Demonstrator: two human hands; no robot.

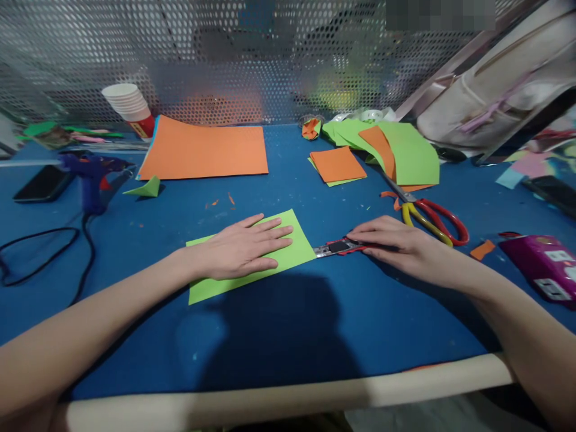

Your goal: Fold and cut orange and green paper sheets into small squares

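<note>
A sheet of lime-green paper (288, 237) lies on the blue table (279, 336). My left hand (245, 247) rests flat on it with fingers spread, covering much of its middle. My right hand (387, 240) grips a red and black utility knife (339, 246), which lies low over the table. The knife's metal end meets the right corner of the green sheet; whether the blade is under the paper I cannot tell. Just beyond my right hand are scissors (432, 221) with one yellow and one red handle loop.
Orange sheets (207, 150) and a stack of paper cups (128, 108) stand at the back left, near a blue glue gun (90, 180) and its cord. Orange squares (337, 164) and green sheets (411, 153) lie at the back right. A purple packet (542, 264) sits far right.
</note>
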